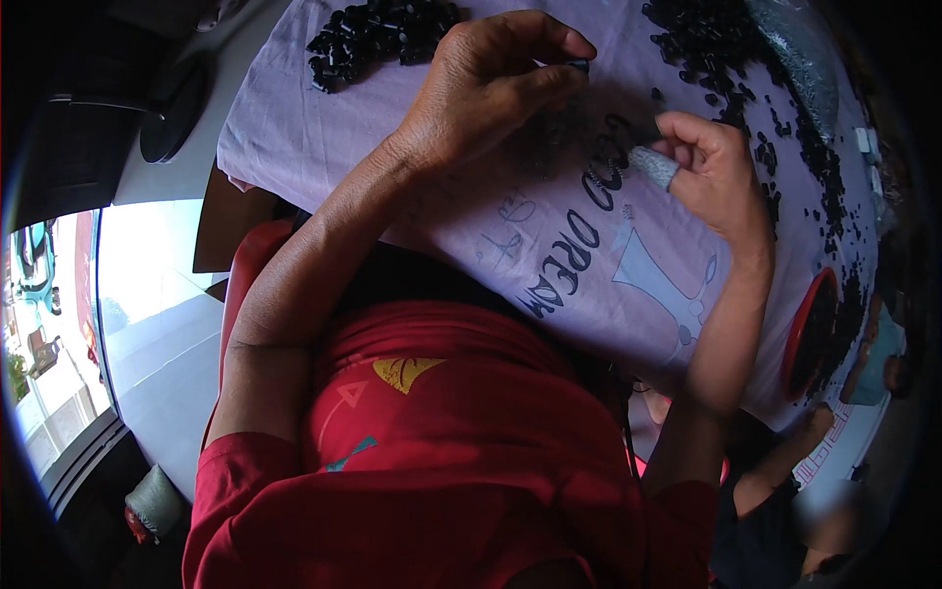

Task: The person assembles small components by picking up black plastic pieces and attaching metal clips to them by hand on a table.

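My left hand point(496, 88) is raised over the cloth near its far edge. A small black piece point(579, 66) is pinched between its thumb and forefinger. To the right, my right hand point(714, 172) hovers above the cloth with curled fingers. Its thumb is wrapped in a whitish-grey covering point(653, 167). Whether something small sits between those fingertips I cannot make out. A heap of small black pieces point(378, 39) lies just beyond my left hand. More loose black pieces point(711, 49) spread beyond my right hand.
A pale printed cloth point(471, 250) covers the table. A clear plastic bag point(800, 64) lies at the far right. Nearer stands a red-rimmed round container point(797, 339) with black pieces. Another person's arm point(785, 461) shows at lower right. A red chair point(253, 260) is at my left.
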A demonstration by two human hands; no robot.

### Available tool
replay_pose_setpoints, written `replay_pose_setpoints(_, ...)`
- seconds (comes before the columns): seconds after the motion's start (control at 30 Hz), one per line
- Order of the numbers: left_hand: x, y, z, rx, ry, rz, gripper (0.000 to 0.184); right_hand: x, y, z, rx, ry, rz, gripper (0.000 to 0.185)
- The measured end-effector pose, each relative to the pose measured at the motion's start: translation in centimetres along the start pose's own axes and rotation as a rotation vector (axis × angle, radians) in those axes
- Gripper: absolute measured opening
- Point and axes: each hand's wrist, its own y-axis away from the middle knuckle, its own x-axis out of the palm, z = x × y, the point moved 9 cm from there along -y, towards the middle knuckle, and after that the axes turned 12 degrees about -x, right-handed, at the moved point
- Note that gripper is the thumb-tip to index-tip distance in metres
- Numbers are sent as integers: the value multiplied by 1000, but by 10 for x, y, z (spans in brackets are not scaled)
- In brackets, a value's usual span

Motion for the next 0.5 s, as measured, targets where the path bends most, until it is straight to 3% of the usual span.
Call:
replay_pose_setpoints(0.1, 0, 1, -3, -5, -26, -33, 16, 0, -6, 14, -106, 130, -115, 18)
replay_pose_setpoints(0.2, 3, 2, -4, 6, 7, -19, 15, 4, -8, 17, -71, 146, -108, 21)
replay_pose_setpoints(0.3, 2, 10, -19, 160, -238, -89, 18, 4, -9, 29, -165, 266, -143, 25)
replay_pose_setpoints(0.4, 3, 10, -16, 109, -208, -83, 20, 5, -9, 23, -171, 350, -130, 29)
replay_pose_setpoints(0.5, 9, 5, -4, -49, 48, 16, 15, 1, -8, 28, -240, 328, -203, 29)
